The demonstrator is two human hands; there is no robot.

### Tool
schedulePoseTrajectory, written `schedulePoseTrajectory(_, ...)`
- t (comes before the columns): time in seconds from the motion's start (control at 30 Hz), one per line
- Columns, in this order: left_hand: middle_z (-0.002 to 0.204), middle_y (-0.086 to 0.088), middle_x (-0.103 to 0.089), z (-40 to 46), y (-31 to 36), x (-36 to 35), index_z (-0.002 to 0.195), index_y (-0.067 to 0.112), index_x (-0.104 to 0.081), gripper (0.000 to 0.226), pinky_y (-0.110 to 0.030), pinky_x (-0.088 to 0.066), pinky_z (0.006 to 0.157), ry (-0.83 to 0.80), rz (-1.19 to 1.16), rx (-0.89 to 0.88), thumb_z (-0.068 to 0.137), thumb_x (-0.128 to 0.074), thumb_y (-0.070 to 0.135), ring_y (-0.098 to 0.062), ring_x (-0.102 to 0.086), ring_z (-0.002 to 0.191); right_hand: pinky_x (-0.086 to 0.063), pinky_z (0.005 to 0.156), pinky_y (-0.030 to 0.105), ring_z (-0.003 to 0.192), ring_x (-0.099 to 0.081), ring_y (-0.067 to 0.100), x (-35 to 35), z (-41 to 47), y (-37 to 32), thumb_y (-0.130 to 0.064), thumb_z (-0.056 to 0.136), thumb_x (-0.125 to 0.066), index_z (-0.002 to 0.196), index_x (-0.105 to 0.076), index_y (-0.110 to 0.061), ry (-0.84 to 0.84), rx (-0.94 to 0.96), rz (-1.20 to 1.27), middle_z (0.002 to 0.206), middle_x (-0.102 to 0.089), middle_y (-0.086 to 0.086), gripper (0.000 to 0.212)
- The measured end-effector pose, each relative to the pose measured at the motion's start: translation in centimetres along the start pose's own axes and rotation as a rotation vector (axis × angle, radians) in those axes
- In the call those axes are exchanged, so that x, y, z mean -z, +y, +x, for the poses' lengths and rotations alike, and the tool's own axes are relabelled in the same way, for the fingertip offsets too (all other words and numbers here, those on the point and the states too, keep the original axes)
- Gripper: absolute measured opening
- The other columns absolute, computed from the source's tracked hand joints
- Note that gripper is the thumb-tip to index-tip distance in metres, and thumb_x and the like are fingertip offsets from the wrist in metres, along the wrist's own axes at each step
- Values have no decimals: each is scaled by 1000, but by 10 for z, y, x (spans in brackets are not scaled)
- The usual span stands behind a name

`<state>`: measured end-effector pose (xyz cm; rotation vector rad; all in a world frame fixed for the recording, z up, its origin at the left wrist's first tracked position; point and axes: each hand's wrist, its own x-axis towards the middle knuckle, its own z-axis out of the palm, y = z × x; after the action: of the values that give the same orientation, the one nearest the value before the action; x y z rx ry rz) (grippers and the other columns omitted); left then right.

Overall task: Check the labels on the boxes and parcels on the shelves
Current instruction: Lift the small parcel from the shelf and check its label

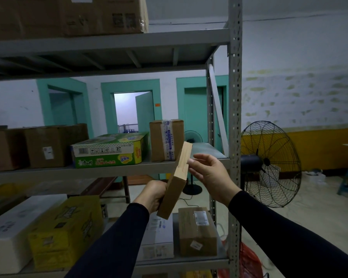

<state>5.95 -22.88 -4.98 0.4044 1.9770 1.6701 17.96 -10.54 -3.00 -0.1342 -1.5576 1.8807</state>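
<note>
Dark sleeves reach forward from the bottom of the view, and both hands meet around a flat cardboard parcel (176,182) held up in front of the metal shelving (235,97), just off the front edge of the middle shelf (88,171). At the parcel's lower end the left hand (152,194) grips it, fingers curled around it from the far side, so the parcel stands tilted with its narrow edge towards the camera. Against the upper part of that edge the right hand (209,173) lies loosely open, its thumb touching the cardboard and its fingers spread behind. This reads as steadying or turning rather than carrying. No label shows on the faces in view, so the tilt is probably meant to bring a hidden side round for checking. Behind the parcel, on the middle shelf, stand an upright taped brown box (166,140), a green and yellow printed carton (109,151) and a brown box with a white label (48,147). One shelf down are a yellow carton (66,231), a white box (12,233) and a long brown box (197,231) with stickers facing up. A black floor fan (269,163) stands to the right of the rack. Most boxes appear untouched, so the checking seems far from done.
</note>
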Motion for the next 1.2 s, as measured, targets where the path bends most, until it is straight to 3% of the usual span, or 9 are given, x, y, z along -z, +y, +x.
schedulePoseTrajectory(0.23, 113, -19, -64, 10, 5, 7, 125, 3, -54, 26, -46, -55, 88, 86, -64, -107, 106, -41, 14, -31, -64, 98, -58, 65, 26, 80, -73, 14, 14, 4, -4, -11, 97, -61, 116, -64, -12, -39, -58, -50, 98, -72, 8, 19)
schedulePoseTrajectory(0.33, 106, -12, -63, 11, 10, 12, 127, 12, -49, 23, -43, -53, 79, 60, -85, -254, 105, -46, 13, -24, -61, 90, -59, 82, 34, 101, -71, 19, 30, 10, -4, -30, 95, -67, 125, -66, -21, -57, -28, -273, 111, -74, 0, 32)
schedulePoseTrajectory(0.5, 112, -9, -67, 9, 23, 10, 119, 20, -57, 23, -37, -53, 83, 76, 42, -454, 102, -47, 7, -24, -64, 102, -57, 93, 36, 101, -69, 11, 55, 18, -9, -15, 98, -62, 145, -49, -29, -45, 62, -436, 108, -73, -2, 51)
schedulePoseTrajectory(0.6, 115, -17, -68, 8, 31, 0, 117, 13, -64, 29, -46, -55, 92, 26, -148, -361, 106, -37, 15, -31, -64, 105, -53, 74, 21, 78, -65, -2, 66, 25, -14, -7, 101, -53, 137, -43, -40, -41, 91, -466, 77, -69, -16, 50)
schedulePoseTrajectory(0.7, 114, -19, -69, 10, 37, -14, 118, 8, -63, 41, -49, -53, 94, -77, -312, -249, 105, -38, 38, -34, -64, 108, -54, 89, 34, 102, -65, 19, 77, 33, -13, -7, 100, -42, 133, -59, -28, -20, 44, -345, 101, -70, -2, 43)
schedulePoseTrajectory(0.83, 113, -17, -69, 19, 43, -34, 117, 8, -61, 60, -46, -55, 90, -134, -319, -209, 95, -46, 62, -32, -66, 106, -49, 96, 34, 103, -65, 21, 97, 39, -14, -41, 106, -35, 119, -64, -25, 34, -35, -138, 89, -69, 1, 35)
schedulePoseTrajectory(0.93, 116, -17, -66, 22, 48, -50, 122, 8, -60, 45, -43, -56, 88, -177, -330, -204, 97, -56, 45, -30, -64, 106, -46, 106, 36, 117, -61, 21, 118, 52, -10, -54, 100, -43, 132, -57, -25, 2, -37, -208, 120, -65, 8, 45)
schedulePoseTrajectory(1.03, 111, -17, -66, 24, 53, -66, 112, 9, -62, 22, -41, -55, 90, -212, -354, -209, 100, -53, 26, -30, -64, 103, -46, 109, 38, 123, -58, 22, 135, 64, -6, -44, 102, -50, 143, -50, -20, 16, -30, -244, 136, -58, 10, 48)
schedulePoseTrajectory(1.2, 111, -16, -68, 45, 56, -85, 119, 3, -61, 23, -36, -59, 83, -194, -296, -232, 100, -50, 9, -27, -66, 103, -51, 93, 29, 117, -56, 14, 157, 82, 3, -26, 103, -52, 143, -53, -17, 32, 26, -437, 132, -57, 2, 41)
